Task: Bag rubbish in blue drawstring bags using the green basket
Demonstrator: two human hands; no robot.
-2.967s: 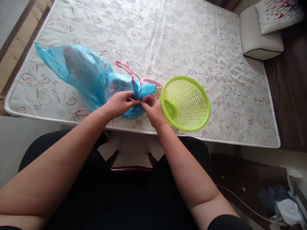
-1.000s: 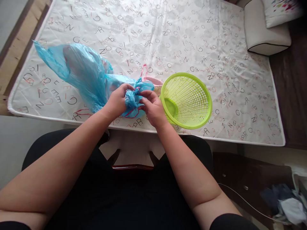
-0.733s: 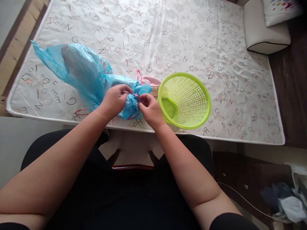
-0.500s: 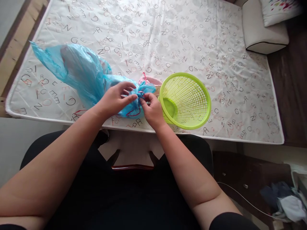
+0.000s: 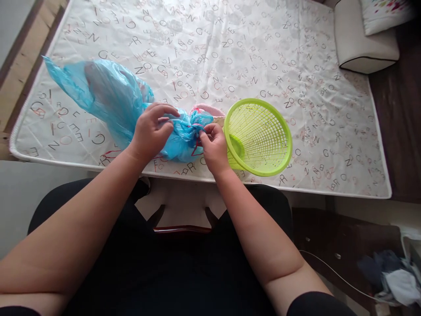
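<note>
A blue plastic bag (image 5: 110, 94) lies at the near left of the mattress, with something dark showing dimly through it. Its gathered neck is tied round with a thin red string (image 5: 198, 150), part of which hangs as a loop. My right hand (image 5: 216, 147) pinches the string at the neck between thumb and forefinger. Over the bag, just left of the neck, my left hand (image 5: 151, 130) is raised with bent fingers apart and nothing in them. A pink fabric item (image 5: 210, 109) is partly hidden behind the neck. A green mesh basket (image 5: 259, 169) lies tipped beside my right hand.
The letter-printed mattress (image 5: 305, 131) has its white piped edge in front of my lap. A cream cushion block (image 5: 365, 39) and a white pillow (image 5: 383, 19) sit at the far right. Below right, a white cord and crumpled cloth (image 5: 399, 285) lie by dark furniture.
My left hand has drawn back left, away from the knot. My right hand has shifted slightly right, and the bag's neck looks looser and more spread.
</note>
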